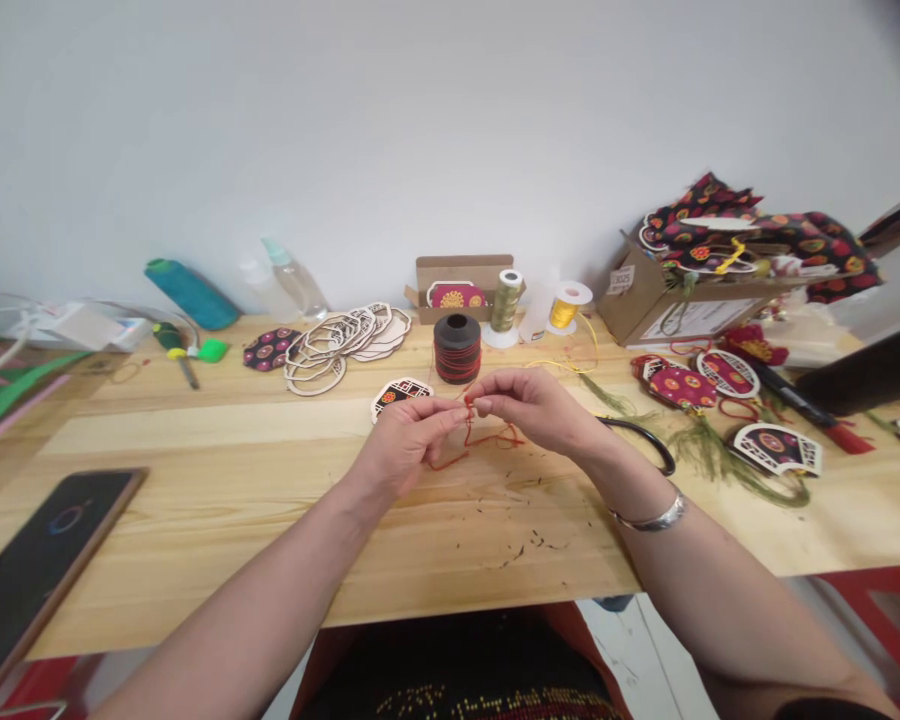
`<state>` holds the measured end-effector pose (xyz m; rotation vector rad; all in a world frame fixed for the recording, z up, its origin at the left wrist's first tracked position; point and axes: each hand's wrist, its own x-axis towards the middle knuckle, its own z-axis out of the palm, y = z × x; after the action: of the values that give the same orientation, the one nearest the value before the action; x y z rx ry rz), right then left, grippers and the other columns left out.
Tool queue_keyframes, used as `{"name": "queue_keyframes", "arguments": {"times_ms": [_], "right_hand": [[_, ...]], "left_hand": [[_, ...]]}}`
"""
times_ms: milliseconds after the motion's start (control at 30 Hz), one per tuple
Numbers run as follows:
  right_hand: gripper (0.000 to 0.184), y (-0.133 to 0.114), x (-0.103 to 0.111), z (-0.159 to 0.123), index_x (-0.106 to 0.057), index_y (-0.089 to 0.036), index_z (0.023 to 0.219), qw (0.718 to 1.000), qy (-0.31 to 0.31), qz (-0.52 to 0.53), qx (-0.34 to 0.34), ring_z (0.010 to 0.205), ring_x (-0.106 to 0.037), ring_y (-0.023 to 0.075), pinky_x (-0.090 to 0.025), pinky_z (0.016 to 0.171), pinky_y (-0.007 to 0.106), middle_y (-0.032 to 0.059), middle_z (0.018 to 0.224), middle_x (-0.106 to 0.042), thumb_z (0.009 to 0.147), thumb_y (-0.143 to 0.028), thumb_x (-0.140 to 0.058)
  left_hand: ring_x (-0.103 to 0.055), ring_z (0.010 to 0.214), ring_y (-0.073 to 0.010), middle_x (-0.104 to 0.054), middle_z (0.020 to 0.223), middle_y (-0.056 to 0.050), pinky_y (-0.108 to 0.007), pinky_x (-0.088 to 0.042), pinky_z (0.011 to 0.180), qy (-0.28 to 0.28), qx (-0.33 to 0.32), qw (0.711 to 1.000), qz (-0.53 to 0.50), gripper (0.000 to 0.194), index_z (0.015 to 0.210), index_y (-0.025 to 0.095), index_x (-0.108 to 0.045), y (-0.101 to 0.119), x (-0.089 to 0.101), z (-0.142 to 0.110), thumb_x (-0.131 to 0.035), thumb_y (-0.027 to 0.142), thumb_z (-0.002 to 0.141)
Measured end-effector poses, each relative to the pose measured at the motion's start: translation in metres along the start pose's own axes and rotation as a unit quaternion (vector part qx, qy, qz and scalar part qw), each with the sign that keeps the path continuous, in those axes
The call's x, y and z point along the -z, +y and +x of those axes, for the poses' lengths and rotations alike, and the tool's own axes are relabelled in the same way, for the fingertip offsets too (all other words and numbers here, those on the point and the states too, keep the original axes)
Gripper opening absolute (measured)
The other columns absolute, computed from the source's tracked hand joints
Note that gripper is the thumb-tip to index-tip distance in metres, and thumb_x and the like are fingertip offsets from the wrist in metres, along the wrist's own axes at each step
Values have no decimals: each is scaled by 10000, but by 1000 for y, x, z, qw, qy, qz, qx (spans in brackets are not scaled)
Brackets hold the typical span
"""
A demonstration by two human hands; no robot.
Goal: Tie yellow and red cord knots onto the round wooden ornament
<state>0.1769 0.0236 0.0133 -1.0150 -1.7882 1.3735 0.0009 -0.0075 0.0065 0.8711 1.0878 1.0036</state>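
Note:
Red cord (pixel 495 438) is pinched between the fingertips of both hands, and its loose ends trail down over the wooden table. My left hand (pixel 411 440) is closed on it from the left. From the other side my right hand (pixel 532 408) grips the cord close by, fingertips almost touching the left ones. A spool of dark red cord (pixel 457 350) stands upright just beyond the hands. Partly behind my left hand lies a patterned ornament (pixel 400 396) with a pale cut-out frame. To the right, my right forearm partly covers black-handled scissors (pixel 649 440).
Pale wooden frames (pixel 337 345) are heaped at back left. Green thread (pixel 507 300) and a yellow spool (pixel 568 308) stand near the wall. A fabric-filled cardboard box (pixel 690 300) and tasselled ornaments (pixel 776 449) are at right. A phone (pixel 52 560) lies front left.

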Motion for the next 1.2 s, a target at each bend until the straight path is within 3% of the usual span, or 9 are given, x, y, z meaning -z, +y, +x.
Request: {"name": "queue_keyframes", "arguments": {"times_ms": [200, 400, 633, 733, 800, 900, 1033, 1100, 1200], "right_hand": [[297, -4, -3, -4, -656, -139, 698, 988, 41, -146, 1, 492, -339, 68, -270, 483, 231, -46, 528, -449, 846, -373, -548], [268, -15, -22, -17, -625, -148, 695, 958, 20, -265, 103, 523, -397, 65, -299, 530, 223, -31, 573, -532, 902, -262, -497], [242, -1, -41, -21, -577, -128, 747, 752, -10, -573, 325, 518, -439, 130, -285, 475, 290, 43, 633, -569, 861, -48, -379], [243, -6, -45, -25, -570, -139, 703, 707, -27, -583, 400, 530, -446, 140, -329, 479, 300, 31, 610, -538, 857, -52, -404], [229, -14, -45, -29, -581, -141, 703, 719, -20, -521, 460, 591, -480, 149, -392, 529, 302, 35, 636, -542, 886, -142, -443], [219, -22, -38, -31, -616, -125, 782, 807, 71, -351, 470, 774, -552, 172, -469, 673, 309, 91, 822, -601, 898, -238, -469], [191, -14, -26, -16, -627, -156, 796, 937, 220, -136, 234, 853, -574, 157, -474, 779, 312, 76, 885, -616, 898, -221, -479], [201, -5, -25, -7, -635, -165, 807, 978, 182, 7, 100, 824, -587, 152, -484, 791, 323, 51, 831, -632, 887, -302, -512], [255, 2, -28, -1, -655, -153, 846, 976, 74, 203, -25, 761, -611, 133, -501, 809, 329, 31, 786, -650, 835, -397, -581]], "left_hand": [[-293, 397, -39, -478, 442, 64, -225, -177, 406, 71, -73, 994, 28, 211, 727, 145, -743, -4, 1, 5, -782, 312, 604], [-329, 420, -48, -559, 509, 35, -226, -228, 424, 96, -96, 990, 32, 155, 672, 145, -725, -4, 0, 4, -733, 300, 661], [-185, 370, -13, -403, 418, 72, -178, -136, 372, 33, -24, 997, -66, 222, 636, 113, -657, -3, 5, 5, -722, 320, 680], [-193, 359, -5, -412, 447, 70, -168, -123, 358, 34, -14, 995, -92, 255, 569, 125, -585, -3, 6, 6, -737, 303, 669], [-243, 363, -8, -449, 480, 62, -164, -145, 354, 45, -12, 994, -98, 245, 583, 132, -580, -2, 6, 5, -747, 294, 660], [-295, 388, -20, -444, 484, 64, -158, -185, 367, 49, -4, 993, -106, 194, 658, 138, -634, -1, 3, 4, -766, 278, 638], [-294, 410, -25, -382, 455, 75, -155, -183, 380, 52, -15, 994, -95, 200, 713, 131, -696, -1, 0, 3, -791, 267, 602], [-308, 419, -27, -396, 451, 68, -159, -198, 389, 51, -25, 996, -72, 203, 713, 127, -715, -1, -1, 2, -797, 269, 593], [-329, 424, -38, -430, 437, 58, -177, -227, 402, 45, -45, 997, -39, 188, 704, 135, -733, -1, -3, 0, -791, 280, 599]]}}
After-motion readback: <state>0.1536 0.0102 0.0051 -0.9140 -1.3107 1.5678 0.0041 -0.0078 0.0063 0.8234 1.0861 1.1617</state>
